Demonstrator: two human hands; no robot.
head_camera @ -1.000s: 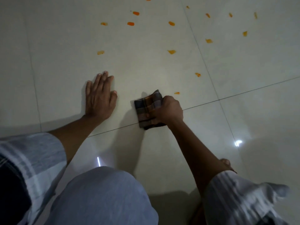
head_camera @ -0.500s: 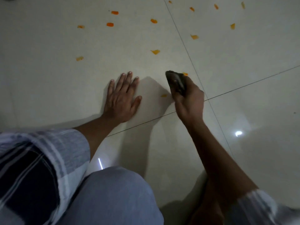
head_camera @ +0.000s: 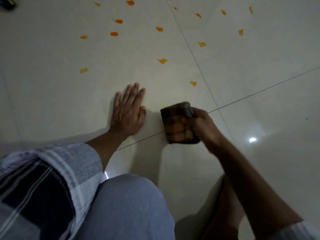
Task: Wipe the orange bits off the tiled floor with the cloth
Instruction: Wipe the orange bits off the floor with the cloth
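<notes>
The folded, dark brown-and-orange checked cloth (head_camera: pixel 178 125) is lying against the glossy pale tiled floor (head_camera: pixel 52 94), straddling a thin grout line just to the right of the left hand (head_camera: pixel 127 115). It looks soft and light, limp enough to bunch or unfold if dragged by one corner, so it is probably best held as a thick pad along one folded edge, with the palm bearing down over the middle. The polished tile looks slick, so the pad should slide easily; the scattered orange bits (head_camera: pixel 162 60) appear small and smeary, and may streak rather than lift without firm pressure.

The right hand (head_camera: pixel 205 126) is gripping the cloth's right edge, fingers curled round the fold, wrist low and forearm reaching in from the lower right; the picture is blurred here, so the exact finger placement is unclear. The left hand is resting flat on the floor, fingers straight and slightly spread, seemingly bracing the person's weight. The nearest orange bit (head_camera: pixel 193 83) is lying beyond the cloth, apart from it.
</notes>
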